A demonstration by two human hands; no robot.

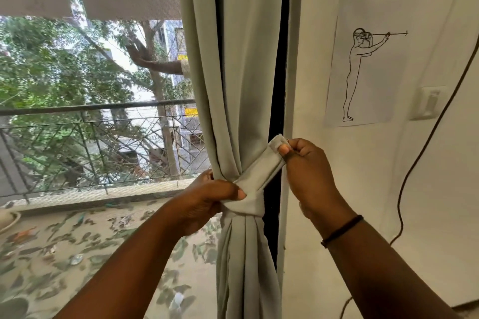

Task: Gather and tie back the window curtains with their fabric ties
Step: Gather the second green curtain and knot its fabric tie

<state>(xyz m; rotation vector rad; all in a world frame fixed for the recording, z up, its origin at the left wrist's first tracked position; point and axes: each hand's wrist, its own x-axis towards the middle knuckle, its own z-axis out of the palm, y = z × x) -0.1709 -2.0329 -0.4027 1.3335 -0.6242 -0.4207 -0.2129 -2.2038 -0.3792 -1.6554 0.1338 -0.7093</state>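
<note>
A pale grey-green curtain [238,72] hangs gathered at the window's right edge, pinched into a narrow bundle at waist height. A matching fabric tie [261,172] wraps around the bundle and slants up to the right. My left hand [207,198] grips the gathered curtain and the tie's lower wrap, thumb pressed on the fabric. My right hand [305,163] pinches the tie's free end, which carries a small white patch, beside the dark window frame [277,101].
A white wall [368,202] stands to the right with a taped line drawing [363,70], a switch plate [429,102] and a black cable [414,158] hanging down. Behind the window screen are a balcony railing [98,109], leaf-strewn floor and trees.
</note>
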